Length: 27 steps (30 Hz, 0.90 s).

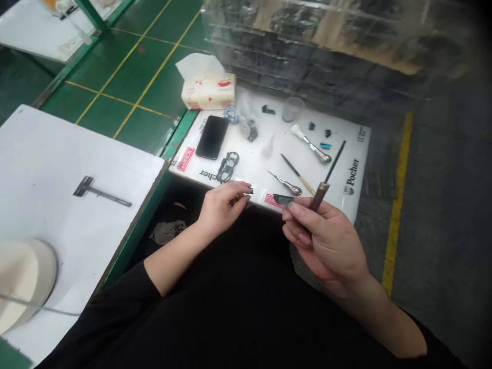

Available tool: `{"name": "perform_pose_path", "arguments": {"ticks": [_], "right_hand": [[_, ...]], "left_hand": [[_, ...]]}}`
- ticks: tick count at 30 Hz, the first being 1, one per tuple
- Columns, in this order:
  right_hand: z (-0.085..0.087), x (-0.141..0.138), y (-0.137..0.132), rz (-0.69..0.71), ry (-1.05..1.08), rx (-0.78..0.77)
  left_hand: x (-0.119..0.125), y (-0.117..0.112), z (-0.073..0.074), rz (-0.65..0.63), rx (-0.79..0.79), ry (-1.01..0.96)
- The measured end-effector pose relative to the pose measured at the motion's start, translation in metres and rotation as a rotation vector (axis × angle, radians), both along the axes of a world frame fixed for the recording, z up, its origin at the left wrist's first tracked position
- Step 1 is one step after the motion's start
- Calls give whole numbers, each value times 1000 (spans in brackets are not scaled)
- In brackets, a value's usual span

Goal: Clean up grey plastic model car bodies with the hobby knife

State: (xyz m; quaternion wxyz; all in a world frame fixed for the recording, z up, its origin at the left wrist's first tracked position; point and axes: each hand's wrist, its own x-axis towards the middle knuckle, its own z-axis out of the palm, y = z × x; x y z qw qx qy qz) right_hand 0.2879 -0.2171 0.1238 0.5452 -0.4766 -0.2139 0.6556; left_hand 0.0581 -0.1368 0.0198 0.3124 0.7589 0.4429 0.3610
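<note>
In my right hand is a slim tool with a dark red handle and a brass-coloured collar; its thin dark shaft points up and away. The thumb and fingertips of that same hand also pinch a small black plastic part. My left hand is closed in a pinch near the table's front edge, with a tiny dark piece at the fingertips. A grey car-shaped frame lies just beyond it. Between the hands and farther back lie a metal pick and a thin brush-like tool.
The small white table also carries a phone, a tissue pack, a clear cup, a white-and-metal tool and several small dark pieces. A T-shaped tool lies on the left bench. Plastic-wrapped stacks stand behind.
</note>
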Motion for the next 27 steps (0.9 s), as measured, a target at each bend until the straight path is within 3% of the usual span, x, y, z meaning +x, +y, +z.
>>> {"name": "perform_pose_path", "arguments": {"ticks": [3,6,17,19,21,23,27], "right_hand": [[5,8,-1,18,11,-23],[8,13,-2,35,33,-36],[7,19,3,63,97,-70],[7,19,4,76,101,-73],[7,20,4,93,104,-74],[5,18,5,116,102,-64],[1,9,6,204,83,-19]], "left_hand": [[18,17,-30,1,116,129],[26,20,-46,30,185,213],[19,16,-43,-28,261,299],[16,14,-33,-45,264,282],[10,9,-13,-64,199,209],[1,1,18,-67,-34,4],[-12,-21,86,-64,-698,-558]]}}
